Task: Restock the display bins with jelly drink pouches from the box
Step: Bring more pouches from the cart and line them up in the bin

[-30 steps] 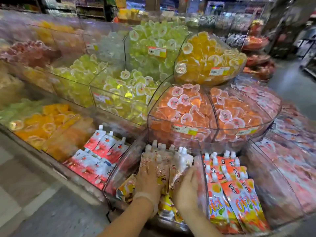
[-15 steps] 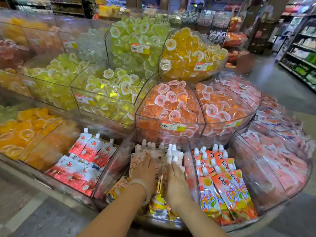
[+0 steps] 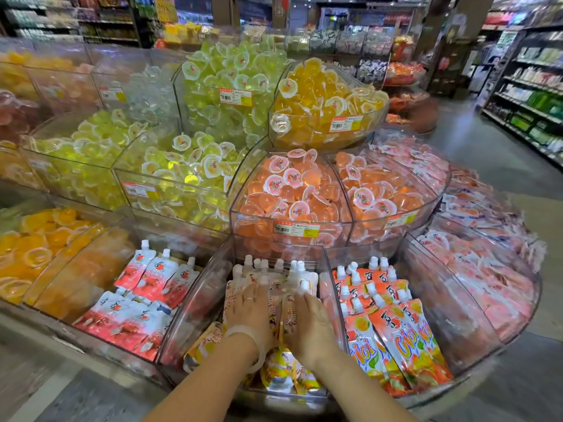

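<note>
I see both forearms reaching to twelve o'clock into the clear middle bin (image 3: 195, 303), left hand (image 3: 251, 312) and right hand (image 3: 309, 325) flat with each grip open, palms pressing the jelly drink pouches (image 3: 275, 280), orange pouches (image 3: 396, 333) at three o'clock, red pouches (image 3: 146, 287) at nine.

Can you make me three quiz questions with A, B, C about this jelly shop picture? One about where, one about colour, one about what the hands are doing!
1. Which bin are both hands in?
A. the bottom middle bin
B. the top yellow bin
C. the far right bin

2. What colour are the jelly cups right behind that bin?
A. blue
B. orange-pink
C. purple

3. What are the hands doing?
A. lying flat on pouches
B. lifting a box
C. pointing at a tag

Answers:
1 A: the left hand and right hand sit in the middle bin.
2 B: the jelly cups look orange-pink.
3 A: palms press down on the pouches.
</note>
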{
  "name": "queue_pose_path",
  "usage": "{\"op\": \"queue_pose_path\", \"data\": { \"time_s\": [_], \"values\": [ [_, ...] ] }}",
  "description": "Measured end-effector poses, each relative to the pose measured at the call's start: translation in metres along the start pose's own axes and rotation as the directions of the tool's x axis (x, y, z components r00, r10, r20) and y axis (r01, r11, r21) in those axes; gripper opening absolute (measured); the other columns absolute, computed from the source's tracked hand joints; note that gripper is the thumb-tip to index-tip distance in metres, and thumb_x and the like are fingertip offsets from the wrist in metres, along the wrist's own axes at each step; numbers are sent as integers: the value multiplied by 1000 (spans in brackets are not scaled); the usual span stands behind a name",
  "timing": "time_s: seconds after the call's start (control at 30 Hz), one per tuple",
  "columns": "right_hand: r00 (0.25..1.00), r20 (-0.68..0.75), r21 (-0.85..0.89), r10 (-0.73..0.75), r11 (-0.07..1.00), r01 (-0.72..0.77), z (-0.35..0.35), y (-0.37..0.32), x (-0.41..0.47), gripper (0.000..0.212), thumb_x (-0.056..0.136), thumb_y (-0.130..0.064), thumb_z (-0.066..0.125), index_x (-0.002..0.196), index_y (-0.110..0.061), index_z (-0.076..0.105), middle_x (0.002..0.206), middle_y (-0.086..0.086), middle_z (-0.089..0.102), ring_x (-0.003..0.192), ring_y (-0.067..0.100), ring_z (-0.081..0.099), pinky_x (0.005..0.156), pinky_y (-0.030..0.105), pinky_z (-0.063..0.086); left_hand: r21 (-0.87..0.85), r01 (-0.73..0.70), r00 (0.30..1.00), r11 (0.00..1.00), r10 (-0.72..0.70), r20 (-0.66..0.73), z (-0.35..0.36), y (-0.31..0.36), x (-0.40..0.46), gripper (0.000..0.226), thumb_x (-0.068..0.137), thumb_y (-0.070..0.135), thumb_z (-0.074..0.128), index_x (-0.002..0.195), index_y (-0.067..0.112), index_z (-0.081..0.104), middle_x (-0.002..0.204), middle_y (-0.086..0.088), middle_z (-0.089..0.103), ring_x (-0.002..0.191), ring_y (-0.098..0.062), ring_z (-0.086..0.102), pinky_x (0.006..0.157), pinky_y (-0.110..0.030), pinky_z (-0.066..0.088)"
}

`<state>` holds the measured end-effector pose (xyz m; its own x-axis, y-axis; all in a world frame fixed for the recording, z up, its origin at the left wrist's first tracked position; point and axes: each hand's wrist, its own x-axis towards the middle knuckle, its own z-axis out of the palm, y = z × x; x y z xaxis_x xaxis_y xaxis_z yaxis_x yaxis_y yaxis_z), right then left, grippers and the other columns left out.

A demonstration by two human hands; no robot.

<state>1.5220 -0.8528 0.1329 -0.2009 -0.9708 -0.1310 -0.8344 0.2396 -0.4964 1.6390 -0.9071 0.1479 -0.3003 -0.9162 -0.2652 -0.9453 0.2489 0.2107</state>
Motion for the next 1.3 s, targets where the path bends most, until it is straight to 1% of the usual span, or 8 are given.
{"op": "queue_pose_path", "data": {
  "time_s": [0.07,0.17,0.33,0.47,0.63,0.87,1.1,1.3],
  "values": [
    [1000,11,-35,-2,999,2,-4,-1,-7,51,82,-14,52,132,-17,41,135,1,39,130,23,36,106,27,31,-2,-13,1000,1000,13,-7,-1,2,-14,101,79,43,69,151,20,3,160,-8,-3,148,-28,1,121,-40,10],
    [968,-229,-100,-104,992,83,-37,-10,-19,29,92,-27,41,116,-36,56,125,-15,54,129,8,38,106,17,29,-33,-82,994,996,79,-74,-18,16,-31,89,82,42,66,150,22,13,159,-8,6,147,-26,7,121,-37,14],
    [971,-125,-116,-206,975,192,-111,-9,-36,62,80,-10,59,140,-11,41,146,8,36,137,27,32,111,30,30,-11,-297,936,955,288,-204,-65,82,-43,76,85,39,58,148,17,21,152,-4,29,141,-24,28,115,-31,24],
    [975,-211,-213,-74,977,28,-161,47,-81,65,85,-20,61,143,-14,33,148,6,32,135,27,31,109,29,27,63,-440,882,896,444,-154,-64,158,-66,93,63,45,56,146,16,26,148,-5,33,138,-26,31,114,-35,27],
    [945,-223,-210,237,935,-285,-194,151,-167,54,87,-17,54,137,-13,34,138,8,35,131,30,36,102,36,38,173,-523,846,835,532,-13,-11,262,-122,74,81,28,61,144,13,26,147,-13,29,139,-31,25,114,-40,27],
    [801,-263,-134,538,801,-583,-235,284,-315,70,86,-24,63,143,-10,26,147,13,29,136,33,28,109,38,34,230,-741,669,631,722,176,59,414,-210,86,75,22,71,145,11,23,146,-12,29,137,-34,28,112,-43,29],
    [569,-344,44,747,618,-785,-270,385,-451,60,92,-24,56,142,-10,25,146,12,29,135,33,28,107,37,33,190,-903,428,385,838,339,110,557,-307,87,85,15,64,151,16,9,156,-12,10,144,-32,12,117,-45,21],
    [372,-345,162,862,445,-881,-290,451,-530,58,90,-29,59,137,-11,31,142,11,31,134,32,29,104,38,35,120,-967,255,225,869,424,155,658,-358,82,82,24,68,147,17,18,151,-9,19,140,-32,18,111,-43,29]
  ]
}}
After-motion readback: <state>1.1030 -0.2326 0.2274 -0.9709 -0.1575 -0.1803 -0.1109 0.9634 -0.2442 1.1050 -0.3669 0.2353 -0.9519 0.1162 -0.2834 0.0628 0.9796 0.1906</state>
